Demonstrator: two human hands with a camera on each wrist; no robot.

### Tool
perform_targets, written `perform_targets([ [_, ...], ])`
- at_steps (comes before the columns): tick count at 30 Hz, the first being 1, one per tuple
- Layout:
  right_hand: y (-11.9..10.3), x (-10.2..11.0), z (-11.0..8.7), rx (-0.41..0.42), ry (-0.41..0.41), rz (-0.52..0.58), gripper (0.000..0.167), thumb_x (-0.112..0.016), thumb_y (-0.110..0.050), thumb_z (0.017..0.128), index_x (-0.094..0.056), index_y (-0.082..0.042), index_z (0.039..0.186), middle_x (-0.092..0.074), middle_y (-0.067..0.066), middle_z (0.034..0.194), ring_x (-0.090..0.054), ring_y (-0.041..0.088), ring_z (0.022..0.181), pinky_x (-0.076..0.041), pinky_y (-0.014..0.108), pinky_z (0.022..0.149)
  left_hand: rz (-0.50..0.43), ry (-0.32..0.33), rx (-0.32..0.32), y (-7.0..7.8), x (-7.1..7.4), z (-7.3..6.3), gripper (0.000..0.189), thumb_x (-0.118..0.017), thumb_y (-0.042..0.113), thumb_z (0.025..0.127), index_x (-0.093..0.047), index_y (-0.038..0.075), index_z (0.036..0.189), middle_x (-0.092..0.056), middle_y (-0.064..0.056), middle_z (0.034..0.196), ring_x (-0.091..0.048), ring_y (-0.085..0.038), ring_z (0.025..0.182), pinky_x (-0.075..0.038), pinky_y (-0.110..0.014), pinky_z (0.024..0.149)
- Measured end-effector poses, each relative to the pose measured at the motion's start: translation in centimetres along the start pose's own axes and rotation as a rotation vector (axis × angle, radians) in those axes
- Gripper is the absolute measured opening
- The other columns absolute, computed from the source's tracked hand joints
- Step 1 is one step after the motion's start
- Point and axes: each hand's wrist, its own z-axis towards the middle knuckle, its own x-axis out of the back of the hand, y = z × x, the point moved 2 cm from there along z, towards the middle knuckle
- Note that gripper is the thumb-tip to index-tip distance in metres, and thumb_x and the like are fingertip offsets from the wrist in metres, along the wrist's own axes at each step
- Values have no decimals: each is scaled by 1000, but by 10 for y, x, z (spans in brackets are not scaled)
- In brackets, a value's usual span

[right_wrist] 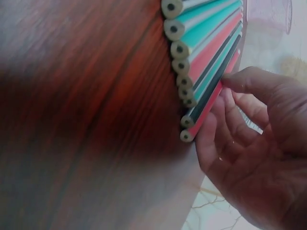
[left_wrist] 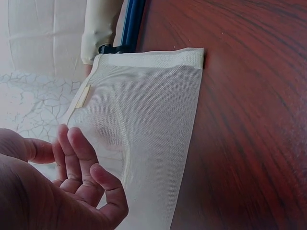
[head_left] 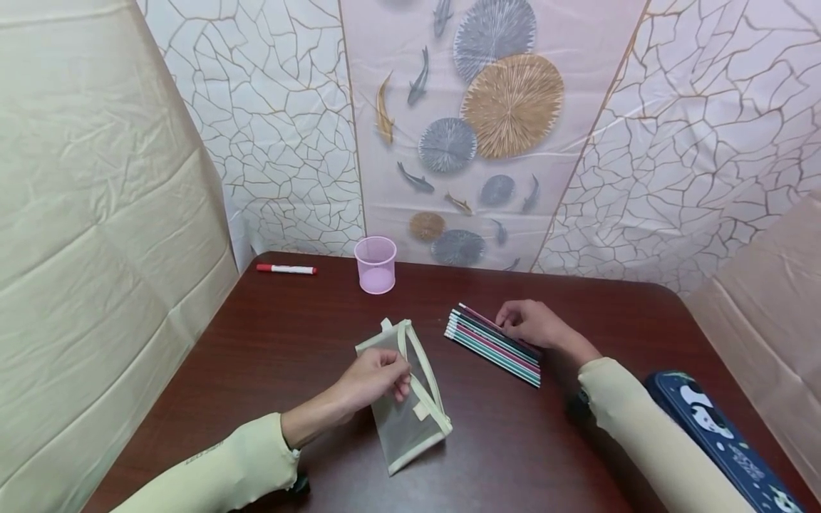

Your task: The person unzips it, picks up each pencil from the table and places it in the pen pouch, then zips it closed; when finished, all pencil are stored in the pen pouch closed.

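A pale mesh zip pouch [head_left: 404, 427] lies slanted on the table, its zip side raised and gaping. My left hand [head_left: 375, 377] pinches the upper zip edge between thumb and fingertips. In the left wrist view the mesh pouch [left_wrist: 148, 110] spreads beyond the left hand [left_wrist: 81, 182]. To the right, a row of unsharpened pencils [head_left: 494, 349] in teal, pink and black lies side by side. At the row's far edge my right hand [head_left: 529, 324] pinches a pink pencil [right_wrist: 204, 120], which lies beside a black pencil [right_wrist: 211, 96] in the right wrist view.
A pink mesh pen cup [head_left: 375, 274] stands at the back of the table, with a red-capped white marker [head_left: 286, 269] to its left. A dark blue pencil case [head_left: 718, 442] with a panda print lies by the right forearm. Patterned cloth hangs behind the table [head_left: 308, 320].
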Motion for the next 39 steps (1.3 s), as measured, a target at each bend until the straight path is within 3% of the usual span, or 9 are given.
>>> perform_targets([
  [5,-6,-1,2,6,27,-95,14,-70,-7,93,-72,-13,106,-71,3,90,-61,17,77,-52,31,72,-3,5,5,0,0,3,19,-56,14,95,-63,4,80,-65,2,68,-64,-9,63,-56,-23,65],
  [21,-9,5,10,-63,1,-139,15,-80,-14,87,-72,-12,100,-73,4,90,-63,19,78,-54,32,73,23,12,-16,0,-1,14,19,-55,14,94,-65,5,79,-66,2,67,-65,-9,62,-53,-23,65],
  [28,-20,13,13,-49,56,-175,21,-80,-17,86,-71,-10,105,-75,5,95,-64,18,80,-56,34,73,31,8,-14,1,-1,16,20,-56,15,94,-65,6,79,-67,2,67,-65,-9,62,-50,-23,65],
  [31,-30,15,12,-15,57,-20,25,-76,-11,87,-70,-3,110,-72,7,92,-65,17,75,-58,33,68,29,3,-14,2,-1,17,20,-56,15,95,-65,6,79,-67,2,68,-64,-9,62,-51,-22,65],
  [35,-51,9,7,62,16,385,29,-67,1,89,-64,6,118,-69,11,92,-68,17,71,-65,36,64,34,1,-16,2,-1,19,20,-56,15,95,-65,5,80,-67,2,68,-64,-9,62,-50,-22,65],
  [39,-77,-3,0,73,36,670,24,-62,5,92,-57,0,115,-67,6,90,-67,14,72,-66,40,66,52,7,-18,3,-2,20,21,-56,16,96,-65,6,80,-68,3,69,-65,-9,62,-48,-22,64],
])
